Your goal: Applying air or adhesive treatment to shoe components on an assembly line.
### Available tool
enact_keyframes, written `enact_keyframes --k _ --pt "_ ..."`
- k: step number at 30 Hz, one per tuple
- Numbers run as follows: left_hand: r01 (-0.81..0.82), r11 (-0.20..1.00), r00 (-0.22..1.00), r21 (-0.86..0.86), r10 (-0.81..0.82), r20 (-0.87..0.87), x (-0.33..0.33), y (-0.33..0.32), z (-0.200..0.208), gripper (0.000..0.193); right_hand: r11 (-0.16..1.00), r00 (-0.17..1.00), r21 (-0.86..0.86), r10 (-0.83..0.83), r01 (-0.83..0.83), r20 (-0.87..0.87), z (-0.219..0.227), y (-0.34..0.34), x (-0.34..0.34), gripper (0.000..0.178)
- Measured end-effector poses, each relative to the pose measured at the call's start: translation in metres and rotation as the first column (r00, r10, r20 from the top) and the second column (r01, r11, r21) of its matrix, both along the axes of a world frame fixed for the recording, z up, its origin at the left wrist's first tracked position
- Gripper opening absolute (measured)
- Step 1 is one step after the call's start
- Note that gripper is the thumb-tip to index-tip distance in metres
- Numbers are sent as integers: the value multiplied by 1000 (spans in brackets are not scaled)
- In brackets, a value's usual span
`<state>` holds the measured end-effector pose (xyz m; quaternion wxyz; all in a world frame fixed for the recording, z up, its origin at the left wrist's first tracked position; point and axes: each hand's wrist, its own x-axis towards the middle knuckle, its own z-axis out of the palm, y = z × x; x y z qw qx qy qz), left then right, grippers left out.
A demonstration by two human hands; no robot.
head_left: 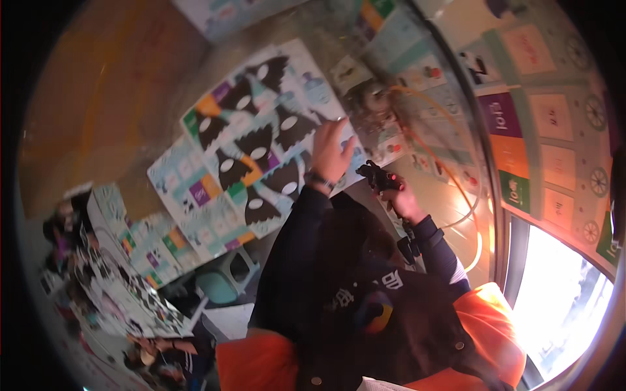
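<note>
My left hand (331, 155), with a dark band at the wrist, is open, its fingers stretched out over the right edge of a large printed sheet (312, 79). Whether the fingertips touch it I cannot tell. Several black jagged-edged shapes with white ovals, such as one black shape (297, 129), lie over the sheet's teal, purple, orange and green print. To the right of that hand, my right hand (403, 201) is closed around a black hand tool (373, 172) with red parts. The tool's exact kind is not plain, and its front points toward the sheet.
An orange-yellow hose (450, 174) loops at the right. Beyond it hang printed panels (551, 124) above a bright opening (564, 306). More printed sheets (189, 218) lie at the left. A teal stool (218, 285) stands below them; people (166, 365) are at the lower left.
</note>
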<state>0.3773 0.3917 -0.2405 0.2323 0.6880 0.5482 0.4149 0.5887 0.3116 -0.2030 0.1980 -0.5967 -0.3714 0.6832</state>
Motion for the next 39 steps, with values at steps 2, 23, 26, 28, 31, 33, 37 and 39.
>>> enact_keyframes --k 2,23,26,28,31,33,37,39 --pt "-155 985 987 -69 151 -62 -96 -102 -16 31 995 996 -42 86 -86 -8 2 -29 -55 28" --pt "-165 875 947 -456 12 -320 -293 -285 -122 63 909 882 108 354 -403 312 -76 -130 -297 31" --pt "-145 876 952 -460 -4 -308 -289 -284 -123 64 886 854 92 404 -455 328 -67 -128 -293 27" --pt "-144 880 949 -453 -7 -315 -285 -283 -123 65 875 836 75 428 -479 345 -62 -128 -285 26" --pt "-137 882 948 -451 -16 -319 -281 -283 -121 66 903 863 53 388 -426 324 -58 -127 -272 23" --pt "-130 882 948 -454 -23 -316 -279 -281 -119 66 906 870 83 369 -415 326 -61 -126 -266 24" --pt "-121 855 956 -504 -36 -291 -276 -278 -116 66 886 872 137 389 -442 297 -70 -121 -268 27" --pt "-120 860 957 -495 -32 -287 -276 -276 -116 66 863 835 122 424 -490 352 -73 -117 -269 31"
